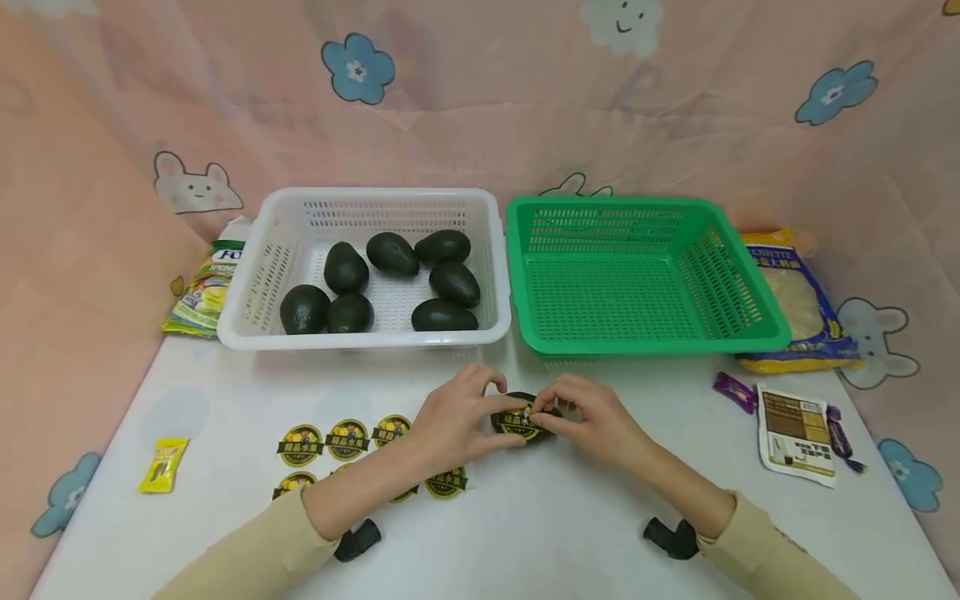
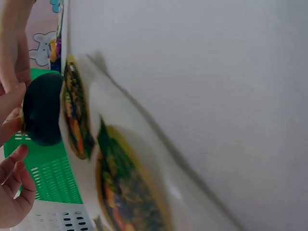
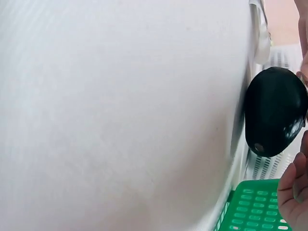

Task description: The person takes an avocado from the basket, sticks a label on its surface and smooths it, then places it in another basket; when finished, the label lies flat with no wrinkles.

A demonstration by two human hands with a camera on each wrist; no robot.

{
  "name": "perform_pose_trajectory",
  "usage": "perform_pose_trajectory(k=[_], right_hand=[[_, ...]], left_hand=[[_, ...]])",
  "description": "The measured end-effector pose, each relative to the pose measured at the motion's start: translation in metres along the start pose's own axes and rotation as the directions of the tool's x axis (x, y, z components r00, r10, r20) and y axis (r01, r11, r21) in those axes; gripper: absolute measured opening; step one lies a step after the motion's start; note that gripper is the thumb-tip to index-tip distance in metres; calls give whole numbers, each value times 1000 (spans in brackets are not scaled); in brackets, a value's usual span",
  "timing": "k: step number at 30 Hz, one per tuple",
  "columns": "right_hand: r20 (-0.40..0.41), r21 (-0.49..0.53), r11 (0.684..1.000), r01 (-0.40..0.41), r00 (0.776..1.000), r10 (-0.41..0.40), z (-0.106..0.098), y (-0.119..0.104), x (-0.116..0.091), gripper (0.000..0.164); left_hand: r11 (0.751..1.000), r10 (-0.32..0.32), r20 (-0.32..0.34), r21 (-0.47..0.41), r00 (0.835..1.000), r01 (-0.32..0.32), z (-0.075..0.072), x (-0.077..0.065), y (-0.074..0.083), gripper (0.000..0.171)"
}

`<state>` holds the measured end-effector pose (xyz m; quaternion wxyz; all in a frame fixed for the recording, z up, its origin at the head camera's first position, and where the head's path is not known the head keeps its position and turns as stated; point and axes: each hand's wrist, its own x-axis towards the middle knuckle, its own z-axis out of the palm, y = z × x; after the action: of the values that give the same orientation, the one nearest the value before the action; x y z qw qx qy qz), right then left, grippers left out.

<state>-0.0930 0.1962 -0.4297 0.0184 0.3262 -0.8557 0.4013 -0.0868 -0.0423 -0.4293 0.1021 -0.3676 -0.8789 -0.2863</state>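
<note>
A dark green avocado [image 1: 517, 437] lies on the white table, in front of the gap between the two baskets. A round black-and-gold sticker [image 1: 517, 422] covers its top. My left hand [image 1: 459, 417] holds the avocado from the left, index finger and thumb at the sticker's upper and lower edges. From the right, my right hand [image 1: 588, 412] pinches the sticker's right edge between thumb and index finger. Both wrist views show the avocado from the side, its underside close against the table and the fingers at its top.
A white basket [image 1: 367, 340] at the back holds several avocados. Beside it stands a green basket [image 1: 652, 346]. Several stickers [image 1: 347, 439] lie left, partly under my left forearm. Snack packs sit at both sides, including a yellow packet [image 1: 162, 465] and a white-and-brown pouch [image 1: 797, 433].
</note>
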Motion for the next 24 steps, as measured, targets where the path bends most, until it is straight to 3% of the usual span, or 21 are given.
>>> perform_pose_trajectory(k=[3, 9, 12, 16, 19, 21, 22, 24], right_hand=[[16, -16, 998, 52, 999, -52, -1, 2, 1, 20], [53, -115, 990, 83, 996, -78, -4, 5, 4, 26], [69, -97, 992, 82, 995, -75, -5, 7, 4, 28], [99, -37, 999, 21, 995, -17, -5, 8, 5, 28], [107, 34, 993, -112, 988, 108, -8, 8, 4, 23], [101, 114, 959, -260, 963, 249, -11, 6, 2, 20], [95, 176, 924, -338, 941, 326, -14, 5, 1, 21], [81, 335, 819, -466, 880, 467, -20, 2, -2, 30]], left_hand=[[1000, -1, 5, 1, 1000, 1, 4, -1, -3, 37], [993, -62, 3, -104, 998, 62, 10, -1, -5, 38], [984, -76, 21, -161, 997, 78, 10, 0, -6, 37], [968, -80, 57, -232, 995, 91, 11, 0, -7, 37], [970, -63, 87, -228, 994, 81, 11, 3, -6, 40], [975, -47, 115, -209, 992, 70, 11, 5, -5, 47], [980, -38, 134, -188, 990, 63, 11, 6, -4, 52], [989, -22, 181, -142, 983, 48, 12, 8, -3, 62]])
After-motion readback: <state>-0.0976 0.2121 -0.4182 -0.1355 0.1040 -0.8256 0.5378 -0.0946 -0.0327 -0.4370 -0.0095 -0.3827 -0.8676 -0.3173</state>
